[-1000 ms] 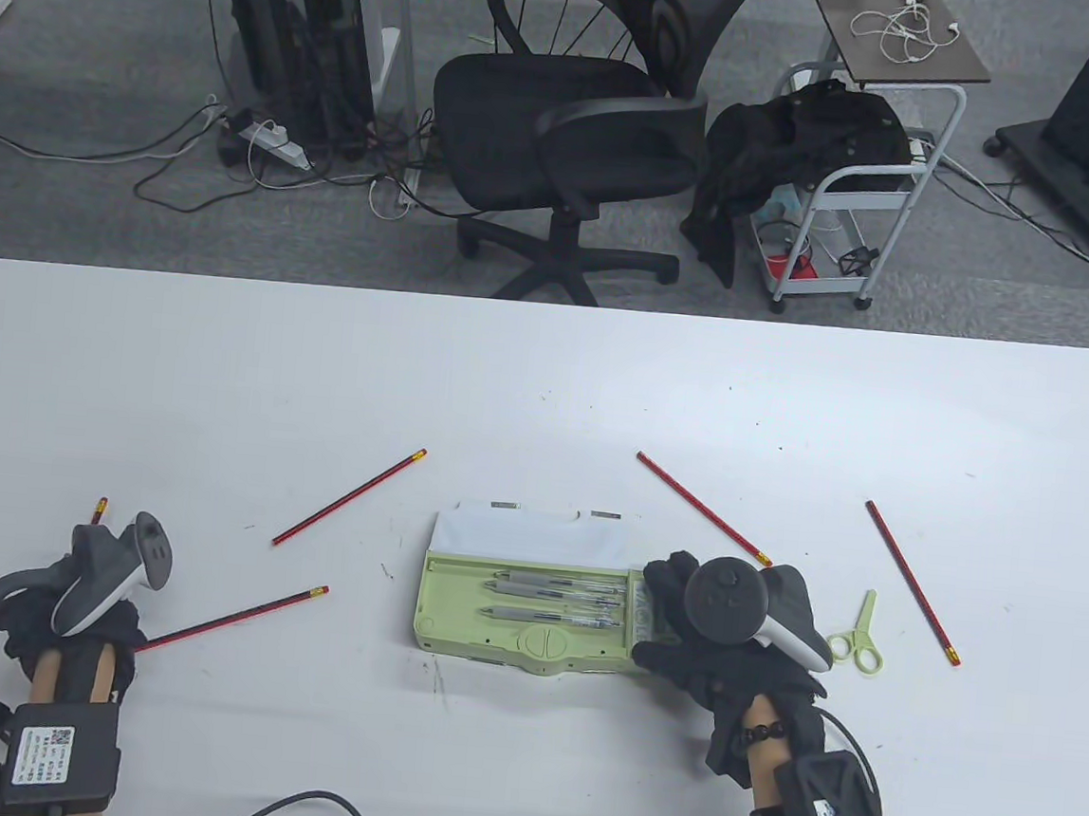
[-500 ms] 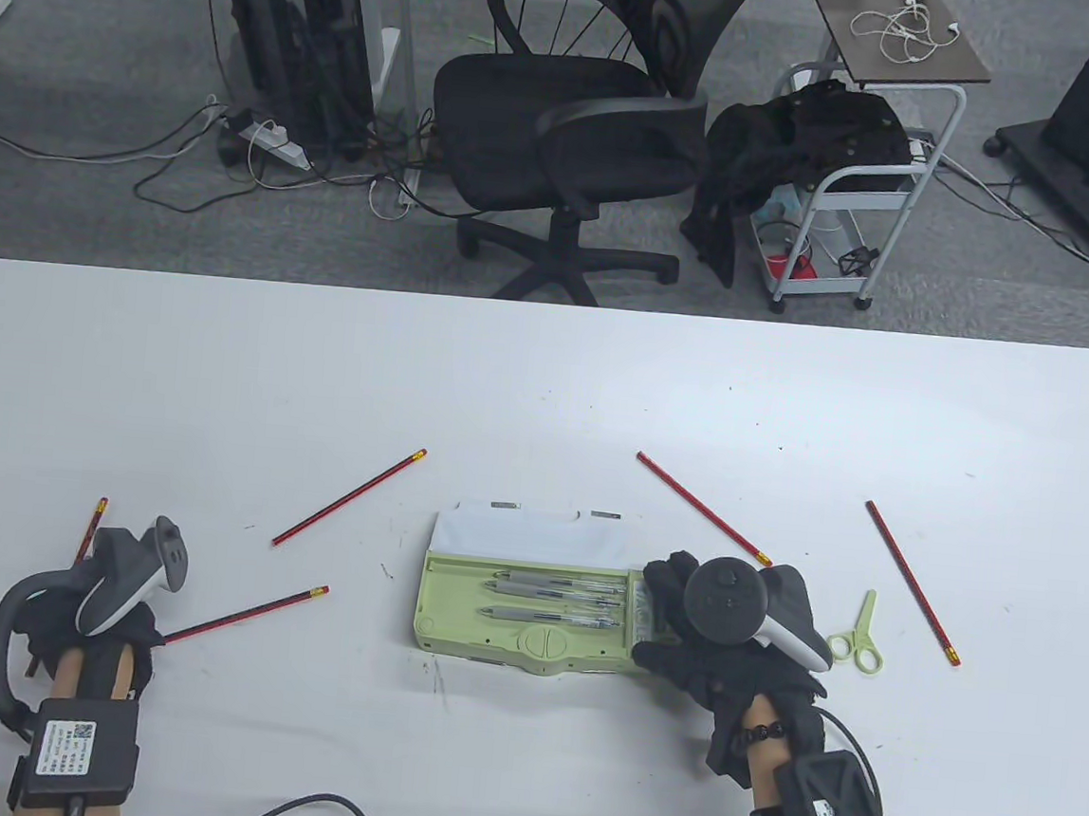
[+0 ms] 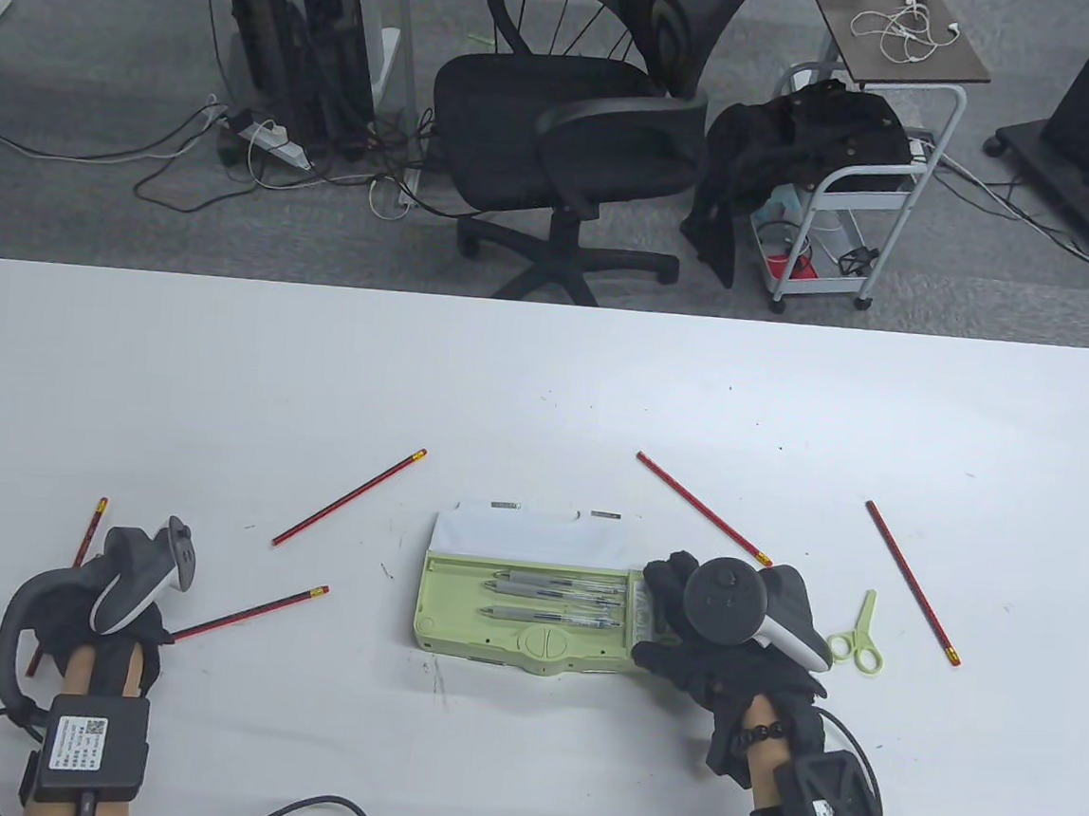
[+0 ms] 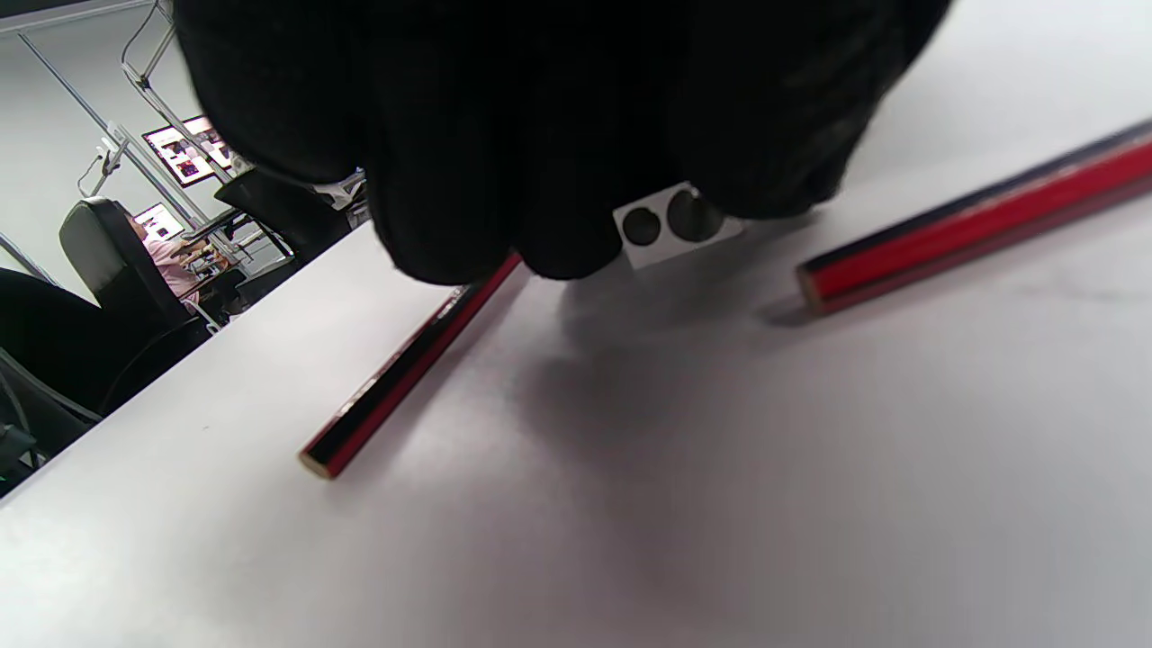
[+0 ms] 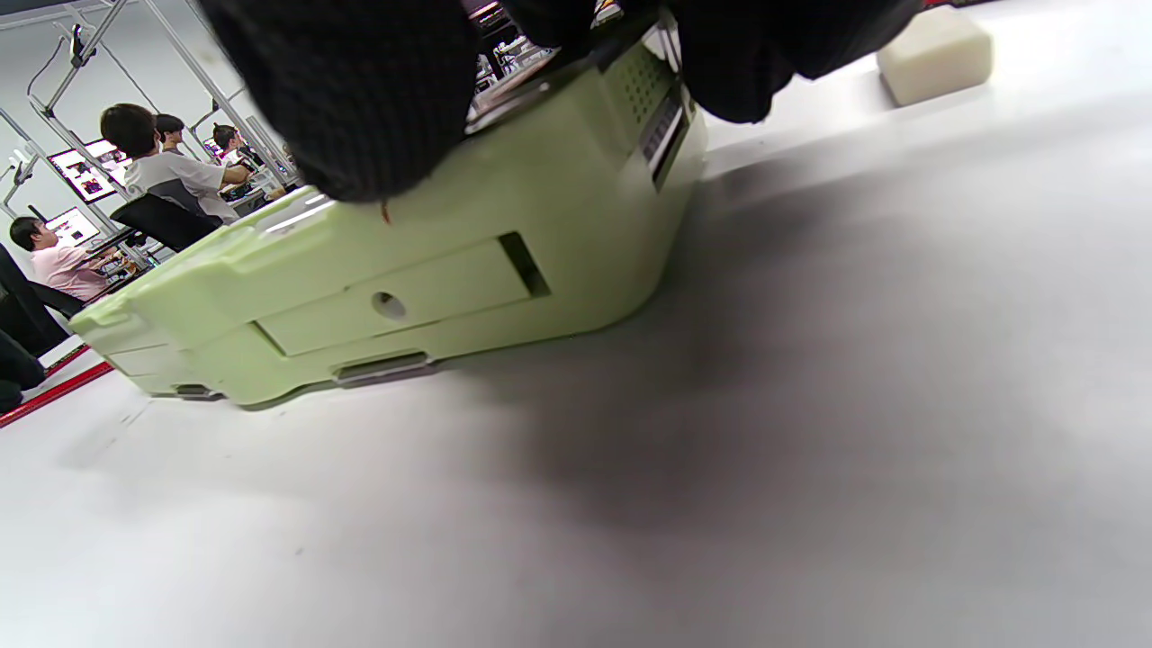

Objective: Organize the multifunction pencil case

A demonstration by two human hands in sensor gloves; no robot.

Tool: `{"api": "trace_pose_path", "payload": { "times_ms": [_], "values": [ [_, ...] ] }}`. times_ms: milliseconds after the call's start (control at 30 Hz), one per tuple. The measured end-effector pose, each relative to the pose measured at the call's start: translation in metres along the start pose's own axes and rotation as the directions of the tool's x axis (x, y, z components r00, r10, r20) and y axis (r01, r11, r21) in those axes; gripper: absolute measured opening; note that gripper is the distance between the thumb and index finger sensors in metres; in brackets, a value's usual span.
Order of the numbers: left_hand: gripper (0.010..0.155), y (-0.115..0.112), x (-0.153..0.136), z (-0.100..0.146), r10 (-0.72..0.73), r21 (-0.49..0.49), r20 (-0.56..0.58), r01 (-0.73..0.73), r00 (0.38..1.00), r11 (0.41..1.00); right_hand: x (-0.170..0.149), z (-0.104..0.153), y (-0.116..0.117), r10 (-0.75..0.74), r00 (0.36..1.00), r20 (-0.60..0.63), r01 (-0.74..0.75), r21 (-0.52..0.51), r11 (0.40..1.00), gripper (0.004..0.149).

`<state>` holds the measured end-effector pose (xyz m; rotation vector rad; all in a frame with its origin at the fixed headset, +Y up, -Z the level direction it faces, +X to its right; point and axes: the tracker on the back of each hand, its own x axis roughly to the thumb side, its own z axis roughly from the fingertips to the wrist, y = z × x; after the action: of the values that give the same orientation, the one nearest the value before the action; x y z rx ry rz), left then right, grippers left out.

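Green pencil case lengthwise left-right, right hand gripping its end; left fingers clenched on a pencil.

A white desk fills the lower half. Behind it lies grey carpet strewn with cables and a power strip. A black office chair stands centre, beside a white wheeled cart draped with dark clothing.
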<state>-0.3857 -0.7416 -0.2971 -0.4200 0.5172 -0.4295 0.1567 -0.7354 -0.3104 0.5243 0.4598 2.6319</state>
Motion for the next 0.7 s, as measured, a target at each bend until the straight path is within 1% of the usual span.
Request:
{"api": "trace_pose_path", "payload": {
  "times_ms": [200,367,533,600,700],
  "values": [
    [0.047,-0.002,0.001,-0.002,0.011,-0.004,-0.011,-0.011,1.000,1.000,0.000,0.000,0.000,0.000,1.000,0.000,0.000,0.000,1.000,0.084],
    [0.047,0.002,-0.003,-0.001,0.024,0.033,-0.023,-0.023,0.999,0.999,0.000,0.000,0.000,0.002,1.000,0.000,-0.002,0.002,1.000,0.084],
    [0.047,0.019,-0.008,0.010,0.087,0.107,-0.001,-0.086,0.996,0.991,0.000,0.000,0.000,0.002,1.000,0.000,-0.002,0.002,1.000,0.085],
    [0.048,0.031,-0.009,0.019,0.132,0.156,0.028,-0.135,0.991,0.979,0.000,0.000,0.000,0.002,1.000,0.000,-0.002,0.002,1.000,0.084],
    [0.048,0.046,-0.006,0.031,0.156,0.183,0.055,-0.163,0.986,0.969,0.000,0.000,0.000,0.002,1.000,0.000,-0.002,0.002,1.000,0.084]
  ]
}}
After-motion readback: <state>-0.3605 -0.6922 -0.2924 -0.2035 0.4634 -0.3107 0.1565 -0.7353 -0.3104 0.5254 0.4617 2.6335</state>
